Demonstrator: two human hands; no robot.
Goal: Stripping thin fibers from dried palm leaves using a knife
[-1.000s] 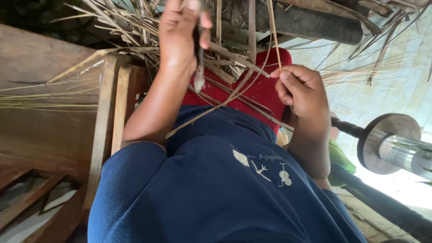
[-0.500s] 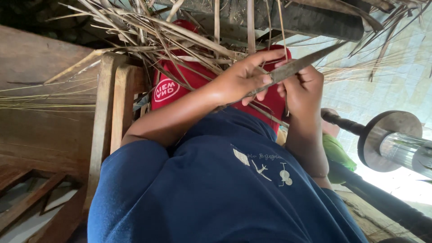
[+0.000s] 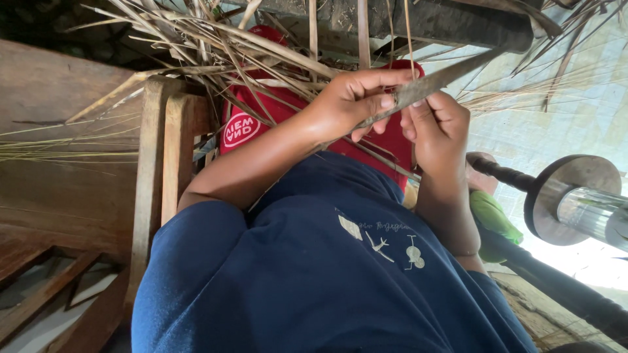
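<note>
Both hands now meet above the red cloth on my lap. A second ago the left hand was raised high over the cloth with the knife pointing down, and the right hand sat alone pinching one thin strip. Since then the left has swung down and across; half a second ago it reached the right, and now it has tightened. The cutting stroke looks set up rather than begun.

Left hand: fingers curled shut round the knife's handle end, blade running up and away from the cloth toward the dark beam. Right hand: just beside the left, touching it at the fingertips, closed on something against the blade. I take it to be the thin strip that rises straight up from the hands, but the pinch itself is covered by my fingers.

Heap of dry leaf strips lies above and to the left of the cloth, spilling over the wooden chair frame.

Hard to make out:
- where blade meets strip; knuckles hide it.
- the knife's handle, buried in the left palm.
- lower end of the strip, lost between the hands.
- metal wheel, to the right of the cloth, runs off the edge.
</note>
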